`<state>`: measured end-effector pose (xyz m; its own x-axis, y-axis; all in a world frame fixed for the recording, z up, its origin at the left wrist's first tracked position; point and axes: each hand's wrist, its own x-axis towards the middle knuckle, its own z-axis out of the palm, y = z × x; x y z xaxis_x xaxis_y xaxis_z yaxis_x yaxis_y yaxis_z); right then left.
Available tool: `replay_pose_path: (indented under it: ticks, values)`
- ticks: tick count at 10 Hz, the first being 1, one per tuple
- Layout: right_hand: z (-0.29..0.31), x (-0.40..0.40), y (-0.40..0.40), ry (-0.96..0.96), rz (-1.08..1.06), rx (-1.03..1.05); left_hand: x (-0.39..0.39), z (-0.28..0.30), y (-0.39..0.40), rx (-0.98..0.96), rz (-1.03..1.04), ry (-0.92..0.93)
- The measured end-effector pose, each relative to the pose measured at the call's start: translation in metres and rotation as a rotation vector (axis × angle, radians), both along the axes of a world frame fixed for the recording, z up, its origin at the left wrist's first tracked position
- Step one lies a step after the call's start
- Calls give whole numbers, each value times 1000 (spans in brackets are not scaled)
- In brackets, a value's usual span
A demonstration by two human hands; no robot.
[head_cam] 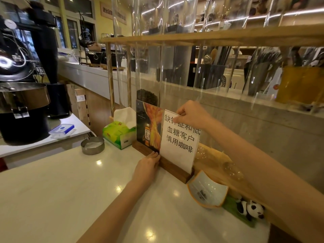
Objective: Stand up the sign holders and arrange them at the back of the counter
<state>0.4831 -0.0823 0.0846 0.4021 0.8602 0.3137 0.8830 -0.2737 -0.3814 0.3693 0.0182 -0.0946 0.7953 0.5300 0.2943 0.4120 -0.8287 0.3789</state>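
**Your bench and its load**

Your white bench carries two upright sign holders at its back edge, a tissue box, a metal ashtray, a small dish and a panda toy (on a green mat).

The counter is a smooth, glossy white surface that mirrors the ceiling lights. The white sign holder is a clear, shiny plastic sheet over matt white printed paper, seated in a dark, smooth wooden base; the sign holder at its left carries a glossy colour print in a similar wooden base. At far left, the round ashtray is brushed metal and the tissue pack is glossy green plastic film with soft white paper protruding.
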Motion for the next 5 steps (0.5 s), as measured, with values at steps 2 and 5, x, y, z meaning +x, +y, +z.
replay_pose_path:
  ticks: [2, 5]
  values:
    - [1, -9, -1, -275, -55, -118, -9, 7, 2, -29, -59, 105]
    - [-8, -35, -19, -356, -93, -88, -35, 42, -19, -139, -25, 68]
